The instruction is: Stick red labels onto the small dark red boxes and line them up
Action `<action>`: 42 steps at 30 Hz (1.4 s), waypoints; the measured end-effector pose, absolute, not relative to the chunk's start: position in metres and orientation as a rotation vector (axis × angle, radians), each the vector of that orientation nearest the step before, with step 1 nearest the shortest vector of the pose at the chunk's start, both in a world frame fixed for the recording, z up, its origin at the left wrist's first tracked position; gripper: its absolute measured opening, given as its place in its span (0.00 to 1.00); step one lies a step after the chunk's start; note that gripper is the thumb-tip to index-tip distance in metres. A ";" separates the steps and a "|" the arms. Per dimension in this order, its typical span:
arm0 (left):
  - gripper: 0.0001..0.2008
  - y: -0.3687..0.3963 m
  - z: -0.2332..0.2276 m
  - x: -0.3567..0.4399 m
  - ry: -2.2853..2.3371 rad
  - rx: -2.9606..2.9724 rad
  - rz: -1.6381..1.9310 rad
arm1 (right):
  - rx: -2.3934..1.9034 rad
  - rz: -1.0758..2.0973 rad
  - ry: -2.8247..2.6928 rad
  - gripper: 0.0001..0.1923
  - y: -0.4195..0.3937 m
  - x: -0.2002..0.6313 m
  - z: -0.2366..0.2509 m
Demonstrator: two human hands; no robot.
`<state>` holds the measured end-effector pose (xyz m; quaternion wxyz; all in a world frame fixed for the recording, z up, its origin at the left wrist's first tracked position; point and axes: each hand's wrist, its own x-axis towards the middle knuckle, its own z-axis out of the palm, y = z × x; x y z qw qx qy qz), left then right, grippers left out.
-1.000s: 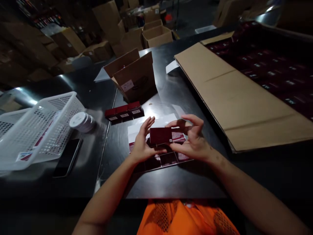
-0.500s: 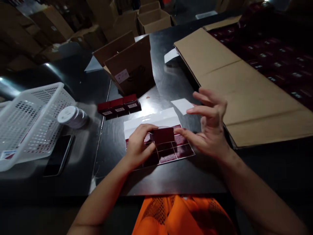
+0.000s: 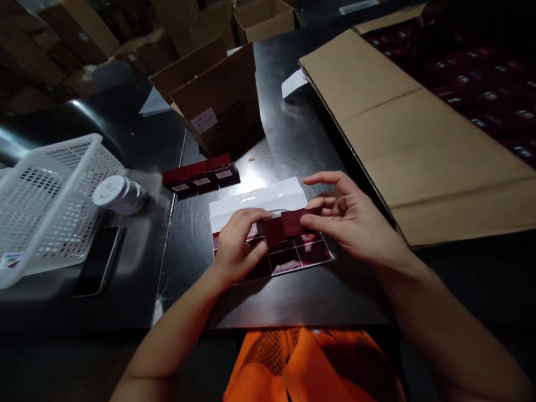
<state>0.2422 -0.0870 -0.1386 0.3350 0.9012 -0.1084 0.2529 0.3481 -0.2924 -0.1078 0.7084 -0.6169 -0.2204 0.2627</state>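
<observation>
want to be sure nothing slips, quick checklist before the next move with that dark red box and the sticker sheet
1. Left hand steadies the small dark red box over the sticker sheet: ok.
2. Right hand has a fingertip grip on a dark red piece beside the box: ok.
3. Whether that piece is a sticker or a flap of the box: cannot tell.
4. Sheet lies flat on the black table: ok.
5. Row of three red boxes stands apart from both hands: ok.
6. Tape roll and phone lie away from the sheet, beside the white basket: ok.
</observation>
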 end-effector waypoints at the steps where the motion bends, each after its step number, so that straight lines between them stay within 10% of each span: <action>1: 0.20 -0.087 -0.139 0.242 -0.286 2.357 0.655 | -1.344 0.615 -0.460 0.28 -0.291 0.347 -0.108; 12: 0.22 -0.086 -0.139 0.240 -0.313 2.336 0.598 | -1.304 0.654 -0.393 0.28 -0.285 0.342 -0.112; 26: 0.39 -0.089 -0.143 0.236 -0.422 1.928 0.112 | -1.778 -0.061 -0.421 0.43 -0.290 0.343 -0.119; 36: 0.37 -0.088 -0.140 0.235 -0.363 1.815 0.160 | -1.471 0.545 -0.347 0.16 -0.296 0.355 -0.108; 42: 0.41 -0.086 -0.145 0.239 -0.205 1.991 0.299 | -1.616 -0.037 -0.464 0.06 -0.297 0.353 -0.109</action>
